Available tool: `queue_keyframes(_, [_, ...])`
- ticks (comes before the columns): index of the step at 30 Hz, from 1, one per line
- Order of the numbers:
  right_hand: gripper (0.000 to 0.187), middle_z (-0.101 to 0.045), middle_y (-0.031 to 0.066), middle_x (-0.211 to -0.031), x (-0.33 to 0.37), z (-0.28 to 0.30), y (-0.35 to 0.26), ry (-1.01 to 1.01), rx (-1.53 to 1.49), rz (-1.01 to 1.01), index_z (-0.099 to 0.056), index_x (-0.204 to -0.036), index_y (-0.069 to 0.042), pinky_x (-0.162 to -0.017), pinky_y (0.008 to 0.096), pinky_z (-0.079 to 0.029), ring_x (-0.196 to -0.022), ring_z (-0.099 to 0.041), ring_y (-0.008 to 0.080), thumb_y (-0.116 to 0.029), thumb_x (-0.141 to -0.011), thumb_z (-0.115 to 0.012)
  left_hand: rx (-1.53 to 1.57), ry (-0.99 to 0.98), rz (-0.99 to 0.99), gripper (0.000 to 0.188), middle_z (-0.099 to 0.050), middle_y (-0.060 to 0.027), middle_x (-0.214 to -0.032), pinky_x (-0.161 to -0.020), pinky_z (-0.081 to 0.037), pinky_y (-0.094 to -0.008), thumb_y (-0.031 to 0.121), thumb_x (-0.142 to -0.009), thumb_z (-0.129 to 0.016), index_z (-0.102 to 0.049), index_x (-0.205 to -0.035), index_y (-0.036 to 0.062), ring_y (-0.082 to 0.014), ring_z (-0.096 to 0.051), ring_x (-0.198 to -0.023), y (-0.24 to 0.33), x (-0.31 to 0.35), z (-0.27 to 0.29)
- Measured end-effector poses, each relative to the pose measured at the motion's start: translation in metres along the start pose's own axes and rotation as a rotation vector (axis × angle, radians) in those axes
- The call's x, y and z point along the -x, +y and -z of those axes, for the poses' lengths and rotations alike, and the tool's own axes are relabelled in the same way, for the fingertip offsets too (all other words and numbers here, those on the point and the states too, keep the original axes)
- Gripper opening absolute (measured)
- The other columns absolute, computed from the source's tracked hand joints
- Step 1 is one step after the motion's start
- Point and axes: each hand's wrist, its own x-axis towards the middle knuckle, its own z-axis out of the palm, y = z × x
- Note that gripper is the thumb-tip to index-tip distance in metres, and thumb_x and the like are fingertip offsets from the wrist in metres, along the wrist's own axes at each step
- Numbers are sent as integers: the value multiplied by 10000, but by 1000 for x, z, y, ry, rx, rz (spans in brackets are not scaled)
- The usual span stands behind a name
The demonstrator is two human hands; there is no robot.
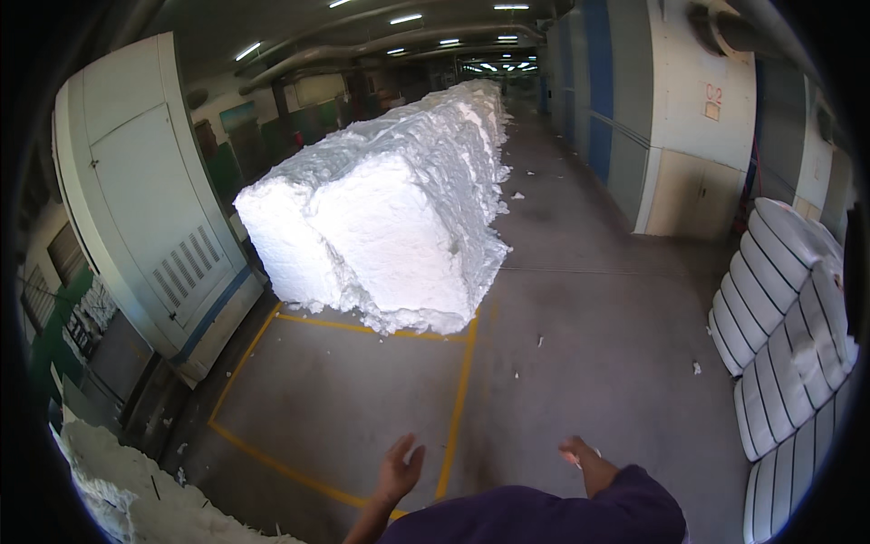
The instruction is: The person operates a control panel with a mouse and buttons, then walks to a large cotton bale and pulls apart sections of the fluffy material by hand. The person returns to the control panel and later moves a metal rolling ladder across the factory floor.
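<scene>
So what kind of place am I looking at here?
Most likely a textile or cotton mill hall. A long row of loose white fibre runs down the concrete floor inside yellow floor lines, strapped white bales are stacked on the right, and large machine cabinets line the left.

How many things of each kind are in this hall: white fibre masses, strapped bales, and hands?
Long white fibre row: 1
Loose white fibre heap: 1
Strapped white bales: 3 visible
Hands: 2, left hand, right hand, both empty
Total: 7
</scene>
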Motion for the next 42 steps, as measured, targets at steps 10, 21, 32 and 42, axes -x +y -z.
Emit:
queue_keyframes(10, [242, -645, 107, -944, -316, 49, -515, 46, 130, 1011, -617, -1017, -56, -803, 375, -482, -885, -610, 278, -261, -952, -506, 74, 187, 303, 547, -566, -243, -1211, -810, -521, -345, 156, -889, -659, -423, -1309, -104, -261, -607, -1017, -193, -291, -17])
queue_keyframes(21, [695, -608, 191, -1173, -525, 230, -755, 118, -140, 677, -469, -1300, 59, -851, 335, -508, -990, -623, 237, -437, -861, -681, -142, 56, -124, 758, -349, -362, -1375, -1020, -385, -470, 244, -804, -755, -350, -1329, -125, -473, -364, -1292, -250, -755, -58])
queue_keyframes(32, [920, -372, 213, -1448, -821, 478, -1203, 350, -219, 871, -231, -1471, 2, -1074, 364, -341, -1312, -397, 312, -497, -835, -671, -215, 94, 15, 1060, -213, -394, -1413, -1067, -327, -496, 353, -689, -834, -196, -1413, -86, -517, -253, -1327, -353, -1204, -136])
queue_keyframes(42, [793, -485, 167, -1309, -921, 482, -1242, 242, -382, 649, -233, -1478, -52, -905, 337, -466, -1065, -548, 244, -321, -870, -665, -169, 35, -182, 965, -238, -341, -1449, -1098, -268, -522, 203, -542, -879, -362, -1324, -30, -495, -250, -1350, -477, -1310, -149])
